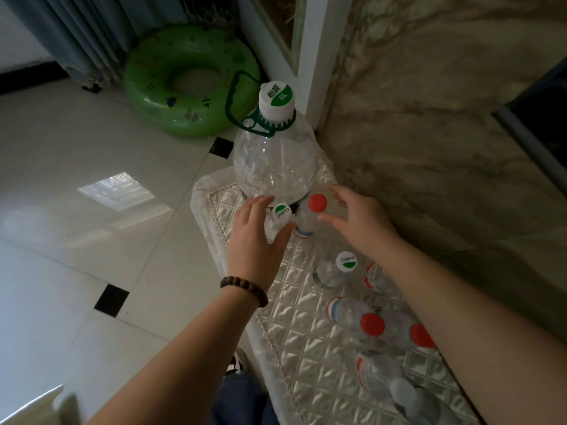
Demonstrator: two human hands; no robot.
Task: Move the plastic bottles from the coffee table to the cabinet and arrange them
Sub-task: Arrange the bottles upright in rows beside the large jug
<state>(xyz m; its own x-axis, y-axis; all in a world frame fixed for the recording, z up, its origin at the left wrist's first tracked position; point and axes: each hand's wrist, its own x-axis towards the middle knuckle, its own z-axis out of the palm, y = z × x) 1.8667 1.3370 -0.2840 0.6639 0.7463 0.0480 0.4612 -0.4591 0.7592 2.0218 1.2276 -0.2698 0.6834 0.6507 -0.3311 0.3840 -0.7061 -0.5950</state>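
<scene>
Bottles stand on the quilted cabinet top (294, 348): a big jug (275, 161) at the far end, a green-cap bottle (281, 213) and red-cap bottle (310, 214) just in front of it, more nearer the person. Left hand (256, 234) curls around the green-cap bottle, fingers loosely on it, whether squeezed tight I cannot tell; right hand (356, 220) is spread beside the red-cap one, not gripping. Looks like the arranging step; next likely needs both small bottles nudged into a neat row against the jug without tipping them.
</scene>
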